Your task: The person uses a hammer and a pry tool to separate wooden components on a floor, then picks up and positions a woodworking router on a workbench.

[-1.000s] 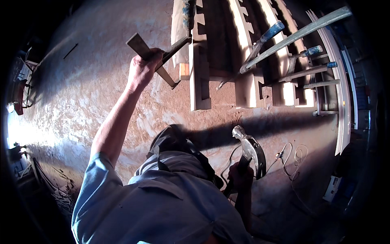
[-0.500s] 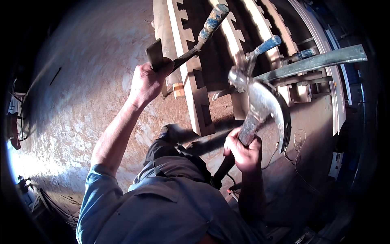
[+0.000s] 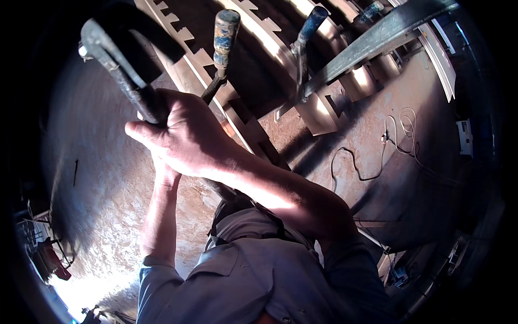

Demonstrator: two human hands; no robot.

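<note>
Hammer (image 3: 121,70) rises toward ten o'clock, its handle wrapped in your right hand (image 3: 189,132), fingers curled firmly around it. Your left hand (image 3: 165,168) sits behind the right, toward nine o'clock, and mostly hidden, so you cannot tell from here whether it holds anything. From eleven round to one o'clock, your notched timbers (image 3: 318,116) lie side by side with gaps between them; the notches you can see are cut and stand bare, so that shaping looks done. Around them, a clamp with a worn blue handle (image 3: 224,40) stands near twelve, a second blue handle (image 3: 310,27) just past it toward one, and a long grey metal bar (image 3: 372,43) slants out at half past one. The clamps look laid in place, but how tight they are does not show, so how much clamping you have left cannot be settled. Your hammer looks lifted clear of the timbers, which suggests the hammer work is unfinished; overall, you seem partway through. The loose cord (image 3: 356,179) lies on the floor near three o'clock.
</note>
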